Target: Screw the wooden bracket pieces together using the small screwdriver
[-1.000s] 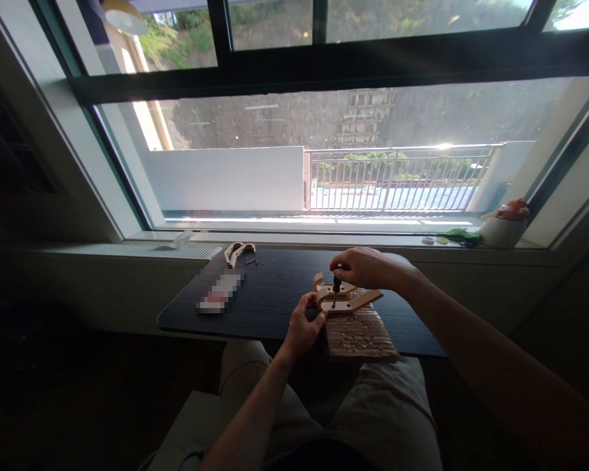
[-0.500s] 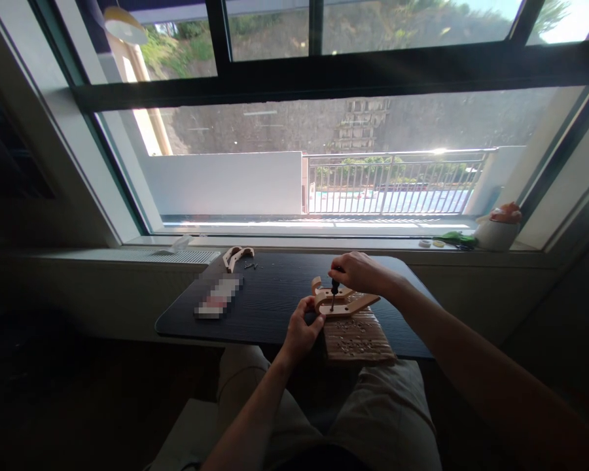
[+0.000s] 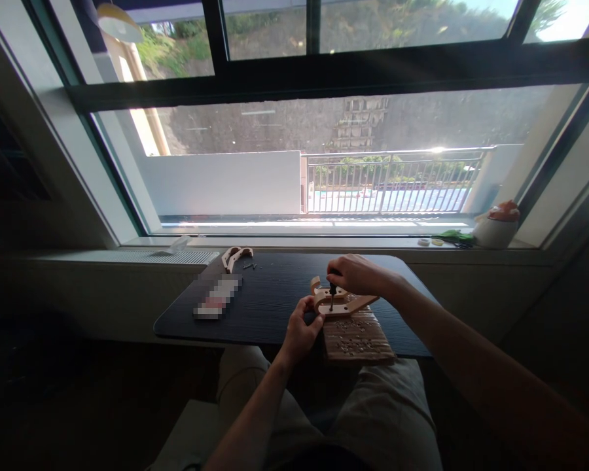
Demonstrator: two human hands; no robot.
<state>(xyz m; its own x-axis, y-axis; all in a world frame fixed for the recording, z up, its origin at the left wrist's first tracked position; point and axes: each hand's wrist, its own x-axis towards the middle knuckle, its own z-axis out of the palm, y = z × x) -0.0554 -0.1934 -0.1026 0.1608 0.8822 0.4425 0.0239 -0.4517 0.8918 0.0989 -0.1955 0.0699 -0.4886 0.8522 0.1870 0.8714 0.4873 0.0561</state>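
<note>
My right hand [image 3: 354,275] is closed around the handle of a dark screwdriver [image 3: 332,294], which stands nearly upright. Its tip meets a pale wooden hook [image 3: 338,310] with a curled left end and holes along its flat part. My left hand [image 3: 304,329] grips that hook by the curled end, thumb in front. A second, similar hook [image 3: 315,284] lies just behind, partly hidden by the right hand and the screwdriver. Both rest on a brown board [image 3: 358,340] dotted with small holes or marks, which overhangs the table's near edge above my legs.
On the dark table [image 3: 269,301], curved wooden pieces [image 3: 232,258] lie at the back left beside several small screws [image 3: 249,266]. A blurred-out flat item [image 3: 218,297] is nearer. Along the windowsill stand a white pot [image 3: 495,232] and some green leaves [image 3: 452,235].
My right hand and the screwdriver handle have dipped very slightly, with the tip still at the same spot on the hook. The left hand keeps its grip.
</note>
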